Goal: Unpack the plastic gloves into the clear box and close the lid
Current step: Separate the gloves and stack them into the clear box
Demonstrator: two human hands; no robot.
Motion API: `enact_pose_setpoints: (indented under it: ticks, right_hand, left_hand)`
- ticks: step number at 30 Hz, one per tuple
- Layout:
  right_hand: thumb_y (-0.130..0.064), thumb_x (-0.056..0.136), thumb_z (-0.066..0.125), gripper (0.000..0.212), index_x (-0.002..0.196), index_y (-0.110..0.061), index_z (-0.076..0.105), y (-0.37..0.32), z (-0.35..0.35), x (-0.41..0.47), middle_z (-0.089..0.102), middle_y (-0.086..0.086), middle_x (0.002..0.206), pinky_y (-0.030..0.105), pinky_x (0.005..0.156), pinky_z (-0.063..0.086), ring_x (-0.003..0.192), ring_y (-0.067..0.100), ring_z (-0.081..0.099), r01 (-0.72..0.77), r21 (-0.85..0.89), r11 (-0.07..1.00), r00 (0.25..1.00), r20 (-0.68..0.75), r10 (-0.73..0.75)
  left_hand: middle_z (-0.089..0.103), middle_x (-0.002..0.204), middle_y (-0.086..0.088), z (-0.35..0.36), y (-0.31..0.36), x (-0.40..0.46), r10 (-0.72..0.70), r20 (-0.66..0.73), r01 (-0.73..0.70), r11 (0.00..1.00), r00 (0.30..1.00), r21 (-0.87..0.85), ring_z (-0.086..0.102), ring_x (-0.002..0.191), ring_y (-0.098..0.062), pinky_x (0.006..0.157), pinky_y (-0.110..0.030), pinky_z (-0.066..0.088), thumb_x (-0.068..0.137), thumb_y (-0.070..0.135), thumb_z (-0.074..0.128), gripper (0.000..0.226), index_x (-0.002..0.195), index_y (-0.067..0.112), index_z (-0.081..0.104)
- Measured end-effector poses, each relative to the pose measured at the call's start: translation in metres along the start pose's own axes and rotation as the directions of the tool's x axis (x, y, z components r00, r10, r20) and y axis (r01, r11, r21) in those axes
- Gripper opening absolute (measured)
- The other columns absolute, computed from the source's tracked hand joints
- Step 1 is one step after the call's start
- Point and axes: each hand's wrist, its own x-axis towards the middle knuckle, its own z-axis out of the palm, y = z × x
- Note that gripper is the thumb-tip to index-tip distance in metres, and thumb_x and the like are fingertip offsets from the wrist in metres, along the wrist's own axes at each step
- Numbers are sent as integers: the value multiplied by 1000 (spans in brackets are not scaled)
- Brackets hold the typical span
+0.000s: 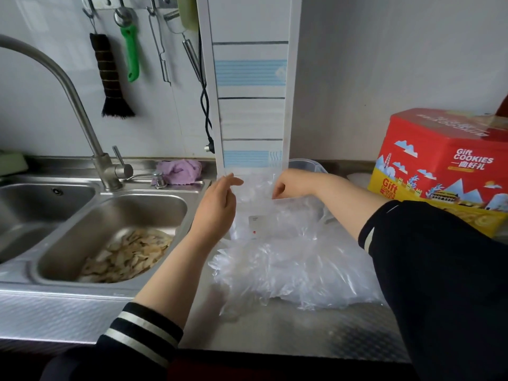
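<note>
Plastic gloves (291, 268) are lying in a crinkled heap on the steel counter (264, 331), at six o'clock from the clear box (275, 213).

I am holding my left hand (217, 204) slack-fingered and gripping nothing at the box's nine o'clock edge, while my right hand (286, 185) is curling onto thin film at its twelve o'clock rim. I am judging it best to steady the box, press the film flat, then feed the heap in before lidding.
</note>
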Motion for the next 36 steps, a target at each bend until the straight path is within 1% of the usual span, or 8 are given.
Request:
enact_pose_setpoints:
  ticks: [4, 8, 11, 15, 18, 23, 30, 36]
  right_hand:
    - [-25, 88, 67, 11, 94, -19, 73, 3, -15, -29, 70, -5, 92, 26, 77, 48, 82, 9, 61, 61, 169, 984, 948, -317, -4]
    - [-33, 90, 64, 20, 85, -14, 67, -1, -8, -84, 67, 3, 76, 23, 63, 45, 60, 6, 54, 232, 346, 909, 852, -523, -19]
    - [-69, 77, 55, 46, 73, -24, 59, 6, 11, -128, 61, -3, 66, 33, 64, 49, 62, 13, 58, 103, 249, 963, 912, -411, 9]
    - [-55, 71, 74, 30, 84, -33, 60, 21, 32, -169, 55, -18, 93, 25, 73, 44, 87, 5, 52, 11, 175, 985, 992, -125, 11]
    - [-53, 70, 76, 47, 110, -39, 55, 38, 48, -181, 39, -21, 114, 24, 88, 36, 108, 0, 37, -53, 49, 997, 994, -92, 58]
    - [-36, 78, 75, 10, 79, -34, 66, 48, 68, -176, 53, -15, 97, 35, 89, 44, 97, 9, 54, 2, 203, 979, 958, -280, 56]
    - [-27, 84, 72, 1, 84, -27, 74, 45, 31, -180, 63, -8, 99, 32, 88, 46, 93, 11, 58, 38, 306, 951, 900, -424, 101]
    - [-24, 84, 70, 15, 79, -38, 68, 31, -13, -173, 66, -3, 92, 25, 80, 46, 87, 13, 61, 217, 402, 890, 784, -615, 87]
  left_hand:
    - [59, 131, -1, -3, 1, -1, 19, 13, -19, 998, 1000, 53, 51, 123, -20, 102, -31, 38, 97, 6, 36, 35, 121, 15, 59]
    - [67, 116, -3, -4, 9, -5, 194, -124, -154, 949, 973, 276, 60, 110, -25, 111, -45, 30, 95, 8, 49, 25, 116, 13, 62]
    - [68, 106, -3, -2, 30, -18, 334, -181, -294, 931, 925, 216, 60, 98, -27, 89, -34, 42, 92, 8, 54, 19, 108, 10, 65]
    - [68, 93, 1, 3, 54, -38, 483, -182, -464, 875, 857, 139, 61, 85, -22, 73, -30, 47, 89, 2, 51, 19, 97, 9, 67]
    - [67, 91, 4, 13, 62, -52, 468, -150, -463, 884, 871, 68, 60, 84, -17, 68, -25, 45, 86, -2, 52, 22, 94, 11, 68]
    - [66, 91, 8, 32, 52, -61, 325, -191, -336, 941, 926, -27, 57, 86, -12, 72, -19, 42, 87, 2, 51, 22, 95, 14, 67]
    - [64, 105, 7, 28, 36, -60, 149, -374, -193, 978, 915, -81, 55, 101, -12, 89, -11, 36, 90, 6, 50, 23, 104, 14, 65]
    - [50, 138, 1, 27, 12, -44, 114, -338, -139, 989, 934, -49, 38, 134, -21, 111, -38, 30, 96, 25, 47, 26, 117, 19, 61]
